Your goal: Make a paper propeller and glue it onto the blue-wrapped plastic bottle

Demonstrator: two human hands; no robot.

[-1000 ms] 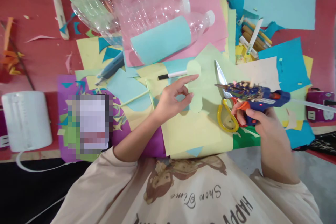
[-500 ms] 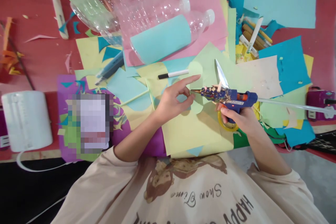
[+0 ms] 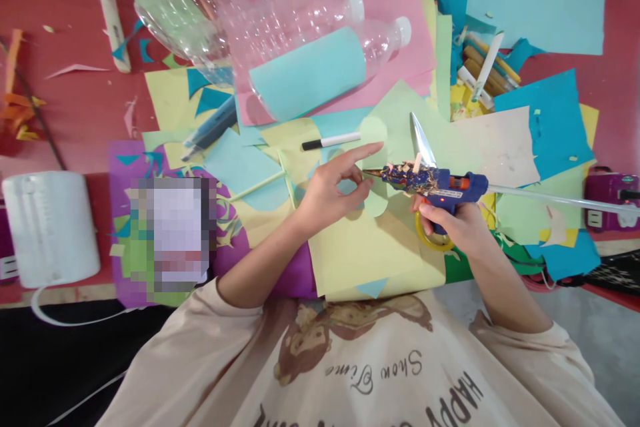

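Note:
In my right hand (image 3: 457, 220) is a blue glue gun (image 3: 445, 187), its front crusted with glue and paper bits. A clear glue stick (image 3: 555, 197) sticks out of its back. The nozzle points left at the fingers of my left hand (image 3: 335, 190). That hand steadies a pale green paper cutout (image 3: 376, 203) with rounded ends, its index finger stretched out and its thumb and other fingers curled; part of the cutout is hidden. Scissors (image 3: 423, 140) with a yellow handle lie beneath the glue gun. Just above my left hand lies a white marker (image 3: 340, 140) with a black cap.
Clear plastic bottles (image 3: 380, 47) lie at the back, one wrapped in light blue paper. Coloured paper sheets (image 3: 370, 260) and scraps cover the table. A white box (image 3: 53, 230) with a cable stands left, near a blurred phone-like object (image 3: 177, 233). Pens (image 3: 490, 70) lie back right.
Almost nothing differs. The glue gun has shifted very slightly left, and both hands keep their positions.

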